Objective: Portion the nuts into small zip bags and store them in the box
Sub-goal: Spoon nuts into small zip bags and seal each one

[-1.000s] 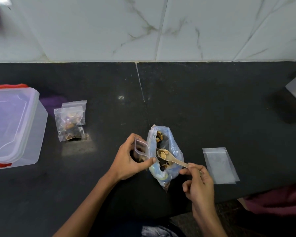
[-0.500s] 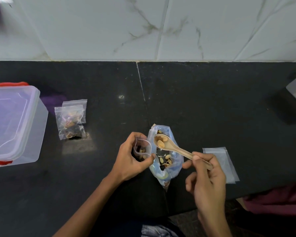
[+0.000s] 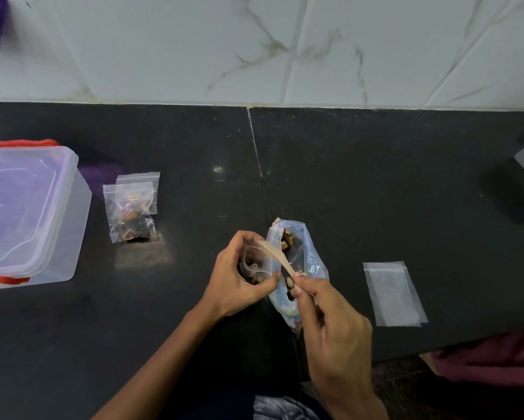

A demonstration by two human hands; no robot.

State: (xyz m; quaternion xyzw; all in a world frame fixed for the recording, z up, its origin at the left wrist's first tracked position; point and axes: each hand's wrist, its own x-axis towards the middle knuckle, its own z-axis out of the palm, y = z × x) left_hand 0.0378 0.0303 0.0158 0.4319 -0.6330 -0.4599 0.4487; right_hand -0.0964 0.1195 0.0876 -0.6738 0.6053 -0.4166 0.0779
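While the right hand (image 3: 330, 322) pinches the handle of a wooden spoon (image 3: 274, 256) between thumb and fingertips, the spoon's bowl tips over the mouth of a small zip bag (image 3: 256, 263), which the left hand (image 3: 239, 277) grips with curled fingers, a few nuts inside. Just behind them lies the large nut bag (image 3: 303, 262) on the dark counter (image 3: 376, 183), an empty zip bag (image 3: 394, 294) to its right. Farther left sit two filled bags (image 3: 132, 212) and the lidded clear box (image 3: 27, 213).
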